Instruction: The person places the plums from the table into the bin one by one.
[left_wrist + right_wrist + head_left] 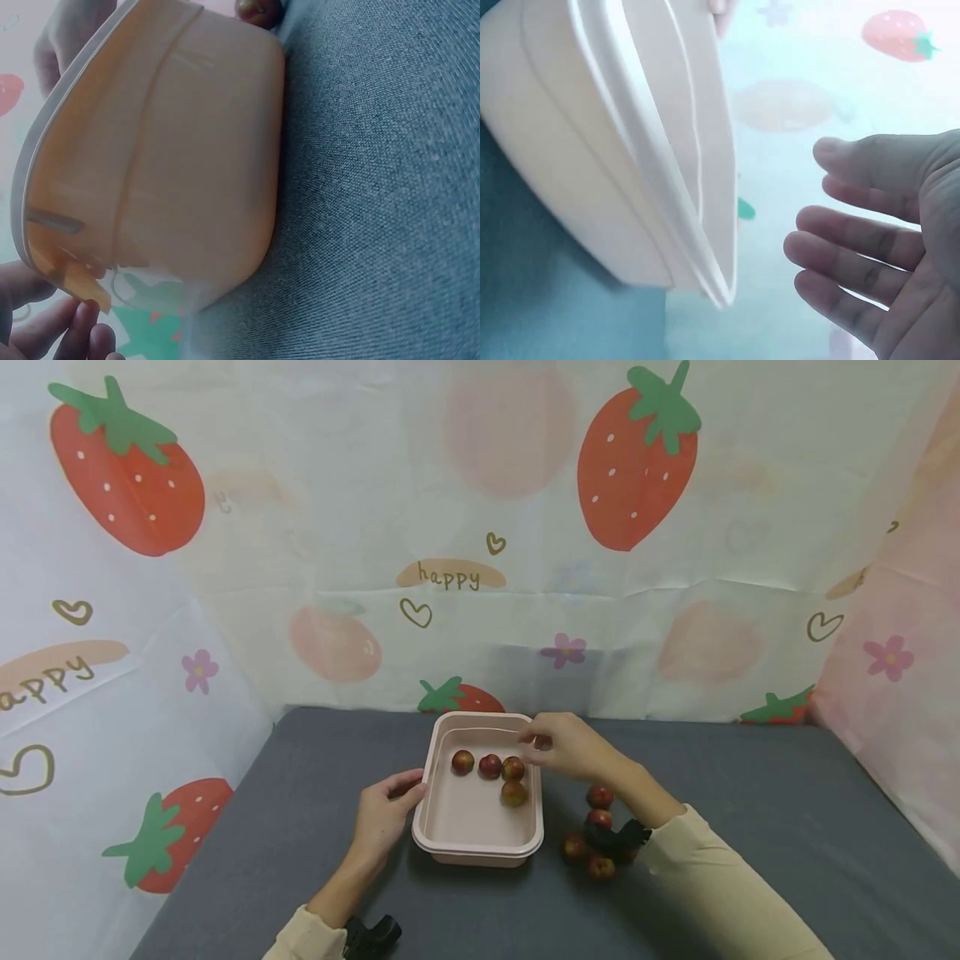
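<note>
A pale pink plastic bin (476,831) stands on the grey cloth, with several small red-and-yellow apples (491,767) lying loose inside toward its far right. My left hand (382,814) grips the bin's left rim; in the left wrist view, its fingers (82,322) curl over the edge beside the thumb. Above the bin's far right side hovers my right hand (570,745). The right wrist view shows that hand (877,232) empty, its fingers loosely bent and apart, away from the bin's rim (641,142).
More small apples (600,867) lie in a group on the cloth to the bin's right, partly hidden under my right wrist and its black strap (617,839). Behind the grey table surface (720,827) hangs a strawberry-print curtain (360,527), which also runs along both sides.
</note>
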A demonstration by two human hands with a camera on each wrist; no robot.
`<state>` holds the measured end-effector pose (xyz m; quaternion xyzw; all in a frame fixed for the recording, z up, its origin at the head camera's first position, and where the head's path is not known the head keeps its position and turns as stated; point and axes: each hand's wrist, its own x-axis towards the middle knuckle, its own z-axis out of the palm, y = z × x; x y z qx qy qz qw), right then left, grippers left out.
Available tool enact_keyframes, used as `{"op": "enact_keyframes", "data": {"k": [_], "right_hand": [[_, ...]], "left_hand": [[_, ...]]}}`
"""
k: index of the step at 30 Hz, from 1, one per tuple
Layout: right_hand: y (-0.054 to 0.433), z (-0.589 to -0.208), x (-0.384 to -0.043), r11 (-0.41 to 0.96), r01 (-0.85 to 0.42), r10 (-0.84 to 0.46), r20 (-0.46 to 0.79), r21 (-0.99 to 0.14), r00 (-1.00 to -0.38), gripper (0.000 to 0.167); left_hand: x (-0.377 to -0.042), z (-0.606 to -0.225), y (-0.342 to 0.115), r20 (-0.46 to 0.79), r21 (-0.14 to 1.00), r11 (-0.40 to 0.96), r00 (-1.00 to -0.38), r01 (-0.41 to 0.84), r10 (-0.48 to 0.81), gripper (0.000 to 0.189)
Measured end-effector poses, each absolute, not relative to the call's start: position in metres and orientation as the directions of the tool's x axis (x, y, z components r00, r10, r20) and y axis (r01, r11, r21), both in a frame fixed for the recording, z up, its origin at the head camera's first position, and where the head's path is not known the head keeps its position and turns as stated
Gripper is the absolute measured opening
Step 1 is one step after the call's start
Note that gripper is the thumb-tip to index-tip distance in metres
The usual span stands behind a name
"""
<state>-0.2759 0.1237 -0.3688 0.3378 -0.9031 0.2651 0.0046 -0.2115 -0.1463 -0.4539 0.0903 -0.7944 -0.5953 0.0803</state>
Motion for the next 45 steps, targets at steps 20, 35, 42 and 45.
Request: {"op": "enact_keyframes", "data": {"k": [20,35,42,45], "right_hand": [[0.208,-0.42,-0.263,0.686,-0.458,-0.432,0.191,-0.565,-0.882,0.023],[0.227,-0.453,-0.265,0.702,-0.341,-0.367,0.094,-0.625,-0.926,0.032],[0.225,-0.458,-0.266,0.711,-0.331,-0.362,0.08,-0.621,-0.929,0.029],[0.225,-0.46,-0.266,0.718,-0.325,-0.356,0.077,-0.616,-0.931,0.027]], "left_hand": [[-0.212,-0.455,-0.147,0.022,0.961,0.274,-0.971,-0.046,-0.238,0.029],[-0.211,-0.453,-0.146,0.023,0.958,0.283,-0.971,-0.047,-0.238,0.029],[-0.211,-0.453,-0.147,0.023,0.957,0.286,-0.971,-0.048,-0.238,0.029],[-0.21,-0.453,-0.147,0.023,0.957,0.285,-0.971,-0.048,-0.239,0.029]]}}
